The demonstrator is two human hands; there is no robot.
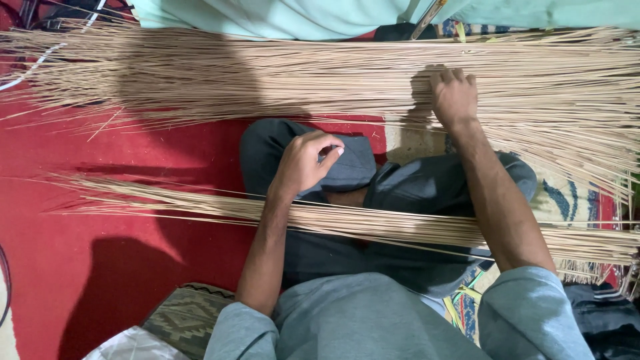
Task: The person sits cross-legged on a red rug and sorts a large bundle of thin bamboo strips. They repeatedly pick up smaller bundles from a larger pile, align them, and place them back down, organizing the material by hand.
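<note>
Fingers of the right hand lay flat and spread on the far stick pile, whose long axis ran left to right. Below them, a smaller bundle crossed the lap likewise. The left hand curled loosely, gripping nothing visible.

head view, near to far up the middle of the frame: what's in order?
Grey sweatshirt → near bundle of thin tan sticks across the lap → dark trousers on crossed legs → left hand, fingers curled → right hand flat on the far, wider spread of thin tan sticks → pale green cloth.
</note>
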